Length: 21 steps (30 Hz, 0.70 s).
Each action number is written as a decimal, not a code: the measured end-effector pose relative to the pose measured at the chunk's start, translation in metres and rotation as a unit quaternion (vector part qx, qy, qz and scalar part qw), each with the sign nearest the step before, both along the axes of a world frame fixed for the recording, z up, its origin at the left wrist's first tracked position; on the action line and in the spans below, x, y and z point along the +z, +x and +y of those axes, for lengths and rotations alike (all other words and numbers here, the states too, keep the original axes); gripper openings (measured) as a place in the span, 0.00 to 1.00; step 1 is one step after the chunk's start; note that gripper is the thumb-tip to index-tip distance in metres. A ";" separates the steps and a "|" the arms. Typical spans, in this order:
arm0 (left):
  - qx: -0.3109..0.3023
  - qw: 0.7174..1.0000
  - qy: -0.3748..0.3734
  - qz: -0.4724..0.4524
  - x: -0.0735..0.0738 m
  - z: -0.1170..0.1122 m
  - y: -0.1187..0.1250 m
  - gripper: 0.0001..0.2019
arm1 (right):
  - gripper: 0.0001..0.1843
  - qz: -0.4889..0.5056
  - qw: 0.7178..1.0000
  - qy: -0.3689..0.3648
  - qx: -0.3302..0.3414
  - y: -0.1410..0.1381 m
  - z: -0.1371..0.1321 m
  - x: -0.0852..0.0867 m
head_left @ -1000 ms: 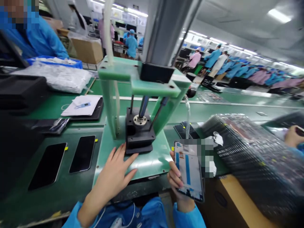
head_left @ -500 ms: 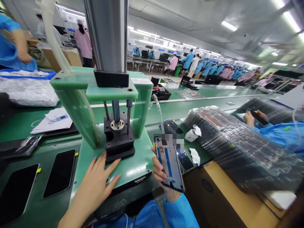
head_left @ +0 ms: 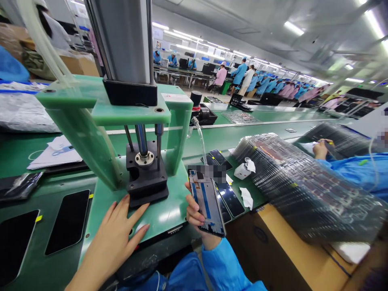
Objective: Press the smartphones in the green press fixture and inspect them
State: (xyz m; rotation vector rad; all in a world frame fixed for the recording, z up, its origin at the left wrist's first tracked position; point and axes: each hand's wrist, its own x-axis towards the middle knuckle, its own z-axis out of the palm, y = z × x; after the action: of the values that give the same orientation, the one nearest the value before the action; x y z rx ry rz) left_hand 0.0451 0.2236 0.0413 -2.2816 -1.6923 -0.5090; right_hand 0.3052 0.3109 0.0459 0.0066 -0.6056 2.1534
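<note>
Noted at 6 o'clock, nearest the camera: left hand [head_left: 112,238] open and released, palm down, fingers spread on the green base plate [head_left: 171,214], fingertips just beside the foot of the black press fixture [head_left: 147,178]. At 5 o'clock: right hand [head_left: 197,218] clenched on a phone frame [head_left: 207,202], the frame tilted up off the plate, white inner face with blue strips toward the camera, upper end pixelated. Frame outside the fixture, near its lower right, not seated at the time of inspection. Fixture at 12 o'clock, beneath the green press frame [head_left: 130,113] and grey pneumatic cylinder [head_left: 121,40]; press ram raised.

Progress, as far as shown: two black-faced phones [head_left: 65,222] laid at 8 o'clock on the green bench [head_left: 60,190], beside yellow tabs; more black-faced phones [head_left: 230,198] at 3 o'clock, near a white box [head_left: 242,171]. Beyond, at 3 o'clock, a plastic-wrapped stack of black trays [head_left: 303,186]. Farther, at 2 o'clock, a co-worker's hand [head_left: 320,149] over further trays. Farthest, at 1 o'clock, rows of workers [head_left: 263,85] in blue and pink smocks.
</note>
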 end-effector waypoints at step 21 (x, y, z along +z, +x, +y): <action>0.025 0.995 -0.096 -0.031 0.025 -0.006 0.014 0.23 | 0.20 -0.080 0.995 -0.034 -0.046 0.007 -0.003 -0.006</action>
State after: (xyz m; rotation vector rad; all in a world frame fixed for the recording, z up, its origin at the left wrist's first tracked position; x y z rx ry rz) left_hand 0.0595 0.2171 0.0665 -2.3699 -1.8990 -0.4267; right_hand 0.3122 0.3076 0.0402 -0.2295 -0.6124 2.0963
